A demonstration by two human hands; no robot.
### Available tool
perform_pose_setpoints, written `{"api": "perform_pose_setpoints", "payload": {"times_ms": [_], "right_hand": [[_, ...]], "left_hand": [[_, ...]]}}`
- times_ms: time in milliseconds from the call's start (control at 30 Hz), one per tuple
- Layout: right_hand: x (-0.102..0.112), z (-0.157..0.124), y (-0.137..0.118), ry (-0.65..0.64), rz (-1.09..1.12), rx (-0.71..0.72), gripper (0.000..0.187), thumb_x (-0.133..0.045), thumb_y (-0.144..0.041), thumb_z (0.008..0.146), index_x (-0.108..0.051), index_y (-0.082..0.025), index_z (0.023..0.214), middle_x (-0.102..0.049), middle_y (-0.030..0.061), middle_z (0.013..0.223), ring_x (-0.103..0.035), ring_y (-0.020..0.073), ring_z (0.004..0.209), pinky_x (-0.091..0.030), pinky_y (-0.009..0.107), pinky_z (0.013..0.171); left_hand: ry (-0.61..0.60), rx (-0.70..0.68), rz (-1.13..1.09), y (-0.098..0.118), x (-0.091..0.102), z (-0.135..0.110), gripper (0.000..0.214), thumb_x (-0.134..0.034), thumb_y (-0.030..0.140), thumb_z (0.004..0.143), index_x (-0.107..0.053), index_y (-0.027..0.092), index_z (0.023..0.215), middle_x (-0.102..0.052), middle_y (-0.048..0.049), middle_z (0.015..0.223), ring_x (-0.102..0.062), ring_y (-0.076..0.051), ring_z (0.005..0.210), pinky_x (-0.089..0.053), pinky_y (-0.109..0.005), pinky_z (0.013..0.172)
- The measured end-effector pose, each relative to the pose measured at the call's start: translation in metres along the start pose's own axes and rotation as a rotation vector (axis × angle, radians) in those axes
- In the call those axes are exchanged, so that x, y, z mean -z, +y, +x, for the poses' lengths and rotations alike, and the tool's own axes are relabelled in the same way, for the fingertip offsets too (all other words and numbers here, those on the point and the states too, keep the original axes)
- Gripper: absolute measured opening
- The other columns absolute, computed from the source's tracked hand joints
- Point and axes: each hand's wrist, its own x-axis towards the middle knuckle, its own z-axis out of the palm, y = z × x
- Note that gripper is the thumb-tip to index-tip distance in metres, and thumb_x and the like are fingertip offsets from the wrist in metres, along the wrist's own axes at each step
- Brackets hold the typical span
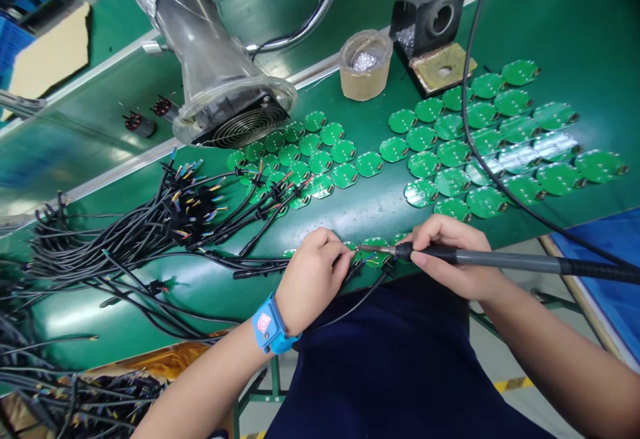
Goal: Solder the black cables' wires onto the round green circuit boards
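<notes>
the right grip [450, 256] is clamped on a soldering iron [500, 260], its long axis running left to a green circuit board [374, 254] at lower centre, just beside the left grip [313, 280], closed on a black cable [260, 265].

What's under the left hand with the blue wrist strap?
Black cables run beneath the left hand toward a round green circuit board; the palm hides their path and anything else there.

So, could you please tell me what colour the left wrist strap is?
The wrist strap is bright blue with a pink patch; head view.
</notes>
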Motion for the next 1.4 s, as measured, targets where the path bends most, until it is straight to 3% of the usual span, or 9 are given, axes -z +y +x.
{"api": "perform_pose_setpoints", "payload": {"times_ms": [467, 567, 700, 833, 967, 1033, 1200, 1300, 1400], "right_hand": [[0.000, -0.004, 0.006, -0.054, 0.034, -0.005, 0.011, -0.062, -0.022, 0.077, -0.051, -0.024, 0.080, -0.055, -0.0003, 0.066, -0.059, 0.0165, 0.066, -0.049, 0.030, 0.059], [0.003, -0.004, 0.007, 0.009, 0.128, -0.005, 0.010, -0.061, -0.022, 0.079, -0.052, -0.023, 0.081, -0.057, 0.0019, 0.073, -0.059, 0.0174, 0.071, -0.049, 0.032, 0.063], [0.007, -0.011, 0.009, 0.107, 0.302, -0.002, 0.009, -0.060, -0.019, 0.080, -0.052, -0.024, 0.082, -0.051, -0.0003, 0.065, -0.050, 0.0142, 0.059, -0.047, 0.035, 0.066], [0.011, -0.020, 0.008, 0.217, 0.215, 0.025, 0.014, -0.064, -0.016, 0.074, -0.056, -0.025, 0.082, -0.051, 0.0016, 0.064, -0.050, 0.0176, 0.060, -0.045, 0.037, 0.060], [0.013, -0.025, 0.005, 0.315, 0.072, 0.032, 0.020, -0.068, -0.015, 0.069, -0.057, -0.028, 0.079, -0.055, 0.0048, 0.070, -0.056, 0.0236, 0.070, -0.046, 0.041, 0.065], [0.012, -0.026, 0.005, 0.334, 0.022, 0.076, 0.023, -0.070, -0.014, 0.066, -0.058, -0.028, 0.079, -0.056, 0.0050, 0.071, -0.057, 0.0240, 0.070, -0.047, 0.041, 0.065], [0.010, -0.025, 0.011, 0.319, 0.048, 0.113, 0.027, -0.070, -0.011, 0.064, -0.057, -0.027, 0.082, -0.056, 0.0048, 0.075, -0.057, 0.0240, 0.070, -0.047, 0.042, 0.063], [0.009, -0.024, 0.012, 0.324, 0.068, 0.117, 0.026, -0.069, -0.011, 0.066, -0.056, -0.027, 0.082, -0.056, 0.0046, 0.073, -0.058, 0.0240, 0.070, -0.048, 0.041, 0.062], [0.010, -0.025, 0.010, 0.322, 0.091, 0.101, 0.022, -0.067, -0.013, 0.070, -0.055, -0.027, 0.082, -0.055, 0.0038, 0.072, -0.058, 0.0219, 0.068, -0.047, 0.038, 0.060]], "left_hand": [[-0.080, 0.125, 0.030, 0.008, 0.006, 0.010, 0.014, -0.055, 0.015, 0.083, -0.061, 0.015, 0.070, -0.053, -0.0040, 0.078, -0.054, -0.015, 0.075, -0.047, -0.029, 0.072], [-0.111, 0.143, 0.037, 0.008, 0.008, 0.013, 0.014, -0.056, 0.015, 0.082, -0.061, 0.015, 0.069, -0.053, -0.0041, 0.077, -0.054, -0.015, 0.073, -0.047, -0.029, 0.070], [-0.111, 0.157, 0.046, 0.008, 0.008, 0.015, 0.014, -0.056, 0.016, 0.081, -0.061, 0.016, 0.067, -0.052, -0.0042, 0.076, -0.054, -0.015, 0.071, -0.047, -0.029, 0.068], [-0.106, 0.134, 0.092, 0.009, 0.005, 0.012, 0.016, -0.055, 0.019, 0.082, -0.062, 0.015, 0.068, -0.053, -0.0051, 0.077, -0.055, -0.016, 0.071, -0.048, -0.029, 0.069], [-0.139, 0.035, 0.146, 0.002, 0.010, 0.012, 0.016, -0.057, 0.026, 0.084, -0.064, 0.016, 0.074, -0.053, -0.0052, 0.078, -0.054, -0.017, 0.074, -0.047, -0.030, 0.073], [-0.090, -0.010, 0.158, -0.007, 0.019, 0.018, 0.016, -0.057, 0.029, 0.085, -0.064, 0.016, 0.079, -0.055, -0.0049, 0.079, -0.054, -0.017, 0.077, -0.047, -0.030, 0.075], [0.312, 0.063, 0.409, -0.042, 0.041, 0.053, 0.018, -0.059, 0.030, 0.084, -0.067, 0.016, 0.092, -0.055, -0.0073, 0.086, -0.050, -0.022, 0.087, -0.043, -0.038, 0.082], [0.329, 0.057, 0.465, -0.056, 0.046, 0.068, 0.012, -0.063, 0.027, 0.081, -0.069, 0.017, 0.083, -0.052, -0.0067, 0.084, -0.049, -0.023, 0.086, -0.042, -0.039, 0.081], [0.360, -0.010, 0.392, -0.049, 0.046, 0.065, 0.007, -0.062, 0.023, 0.082, -0.064, 0.016, 0.080, -0.053, -0.0063, 0.089, -0.050, -0.022, 0.091, -0.042, -0.040, 0.085]]}}
